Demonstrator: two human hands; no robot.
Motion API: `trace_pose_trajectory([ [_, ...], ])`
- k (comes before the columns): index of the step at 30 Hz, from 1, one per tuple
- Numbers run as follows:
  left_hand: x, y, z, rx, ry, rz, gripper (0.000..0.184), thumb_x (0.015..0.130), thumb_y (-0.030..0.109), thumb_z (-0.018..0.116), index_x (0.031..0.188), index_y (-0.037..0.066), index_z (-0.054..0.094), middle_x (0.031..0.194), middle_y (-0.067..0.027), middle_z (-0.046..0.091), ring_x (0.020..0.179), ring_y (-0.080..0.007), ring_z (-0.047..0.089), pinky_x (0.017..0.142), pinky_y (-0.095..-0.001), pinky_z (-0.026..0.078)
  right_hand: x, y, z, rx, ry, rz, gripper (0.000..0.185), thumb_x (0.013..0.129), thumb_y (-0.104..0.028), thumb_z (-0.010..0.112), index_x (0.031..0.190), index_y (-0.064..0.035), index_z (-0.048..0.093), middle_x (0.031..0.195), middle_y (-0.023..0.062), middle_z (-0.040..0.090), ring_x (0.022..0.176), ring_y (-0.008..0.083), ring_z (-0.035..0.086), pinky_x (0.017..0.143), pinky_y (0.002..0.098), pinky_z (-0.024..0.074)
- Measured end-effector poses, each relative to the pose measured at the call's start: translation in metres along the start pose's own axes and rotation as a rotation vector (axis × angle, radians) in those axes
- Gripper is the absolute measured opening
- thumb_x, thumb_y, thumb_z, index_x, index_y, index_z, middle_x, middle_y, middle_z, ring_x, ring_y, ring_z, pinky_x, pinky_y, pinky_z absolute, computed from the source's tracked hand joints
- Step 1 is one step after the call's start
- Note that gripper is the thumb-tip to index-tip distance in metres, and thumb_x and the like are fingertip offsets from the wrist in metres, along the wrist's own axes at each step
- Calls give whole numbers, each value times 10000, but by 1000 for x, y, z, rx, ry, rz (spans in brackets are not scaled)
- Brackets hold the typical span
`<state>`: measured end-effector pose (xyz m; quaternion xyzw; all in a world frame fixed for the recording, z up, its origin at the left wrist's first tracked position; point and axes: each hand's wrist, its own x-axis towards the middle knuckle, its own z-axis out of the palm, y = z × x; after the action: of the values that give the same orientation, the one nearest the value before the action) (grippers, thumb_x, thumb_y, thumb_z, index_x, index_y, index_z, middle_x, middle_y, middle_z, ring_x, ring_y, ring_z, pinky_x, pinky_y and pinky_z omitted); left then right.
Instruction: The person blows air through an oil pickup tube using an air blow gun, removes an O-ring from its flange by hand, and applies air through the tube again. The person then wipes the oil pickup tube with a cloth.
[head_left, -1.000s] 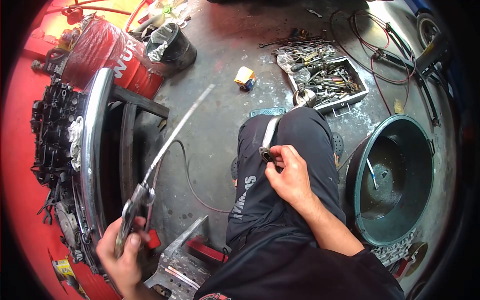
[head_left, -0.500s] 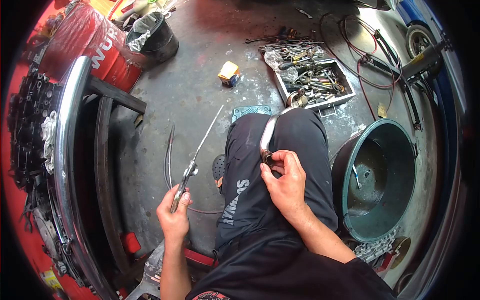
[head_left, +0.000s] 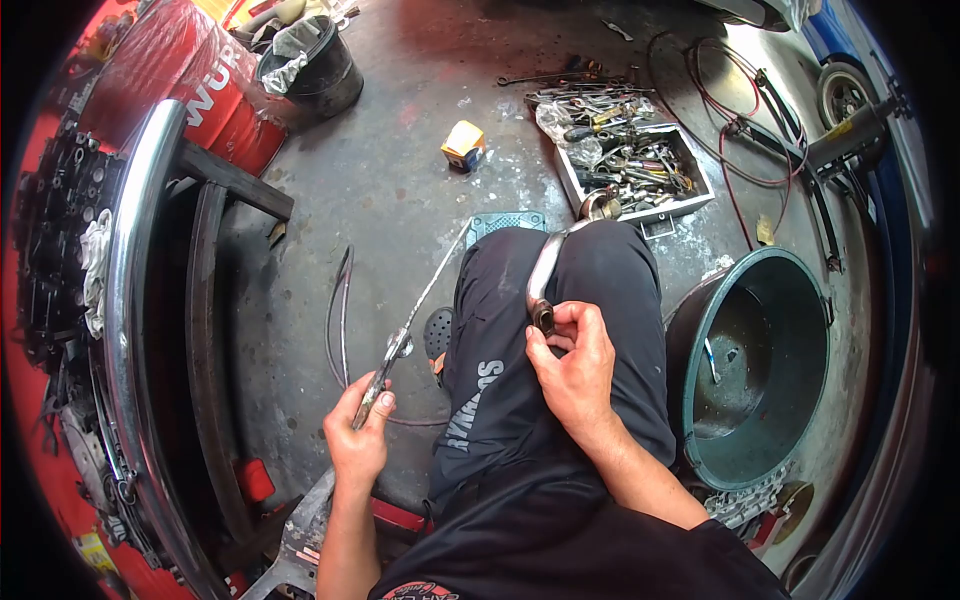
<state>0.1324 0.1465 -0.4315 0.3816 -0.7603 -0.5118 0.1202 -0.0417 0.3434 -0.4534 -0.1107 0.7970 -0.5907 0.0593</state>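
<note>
Rod tool [head_left: 434, 281] closer to knee [head_left: 503, 255], left fingers [head_left: 384, 402] clasping it, right fingers [head_left: 541, 352] pinching pipe end [head_left: 542, 315].

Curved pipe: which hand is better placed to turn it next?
Probably right: right hand holds the curved pipe by its near end; left hand holds a long tool away from it.

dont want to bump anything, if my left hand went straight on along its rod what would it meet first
Probably the teal perforated piece: the tip of the thin rod in the left hand overlaps its edge in view. Depth is unclear; it may pass above.
</note>
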Motion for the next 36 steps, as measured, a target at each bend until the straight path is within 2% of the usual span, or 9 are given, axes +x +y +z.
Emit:
trace_pose_trajectory([
  [6,-25,19,-27,53,-2,82,292,915,0,637,1199,-68,635,1020,-114,714,833,-156,673,767,-299,569,-2,3,3,13,38,-50,287,840,26,720,1074,39,555,1075,125,563,860,189,679,750,301,583],
  [11,-52,74,-87,280,-135,282,371,847,165,713,1120,-81,665,922,-137,736,688,-155,677,666,-274,543,-1,6,7,-70,64,-140,281,825,37,728,1063,22,579,1069,131,590,843,210,683,724,308,586],
  [15,-68,108,-109,229,-198,199,367,724,89,774,1047,-61,685,892,-171,718,755,-240,710,688,-309,536,-1,9,13,-83,101,-204,283,814,47,733,1054,17,585,1056,134,604,832,222,684,708,311,589],
  [17,-74,111,-110,218,-161,253,519,808,368,796,1039,-83,688,828,-137,721,613,-176,674,578,-266,516,-1,9,12,-118,104,-225,288,807,56,736,1050,13,587,1059,132,609,831,227,686,705,311,596],
  [19,-76,113,-110,238,-153,250,545,791,394,811,1024,-84,690,804,-139,711,616,-181,678,587,-267,516,-1,9,12,-124,105,-229,289,806,58,736,1050,12,587,1059,132,611,835,230,688,708,312,599],
  [26,-76,113,-108,330,-199,291,515,763,364,823,1011,-70,697,800,-155,708,650,-201,689,616,-278,520,-1,13,15,-152,92,-260,273,824,59,729,1052,28,583,1063,110,593,846,175,668,725,280,575],
  [31,-74,126,-105,414,-167,379,468,745,324,829,964,-68,696,791,-165,708,644,-229,693,622,-294,526,3,4,13,-211,18,-157,296,811,33,732,1052,12,562,1030,120,590,823,225,676,721,324,567],
  [33,-73,143,-108,433,-287,361,256,784,9,742,1009,-93,673,939,-212,705,848,-322,715,733,-328,543,4,2,14,-232,-3,-132,314,802,24,731,1056,-4,548,1023,130,591,814,268,685,709,358,568],
  [36,-76,145,-111,396,-270,339,240,781,6,748,994,-89,687,938,-206,711,837,-308,711,738,-322,536,6,3,15,-219,-34,-31,341,807,19,725,1097,-7,546,1028,131,590,839,264,688,735,354,568],
])
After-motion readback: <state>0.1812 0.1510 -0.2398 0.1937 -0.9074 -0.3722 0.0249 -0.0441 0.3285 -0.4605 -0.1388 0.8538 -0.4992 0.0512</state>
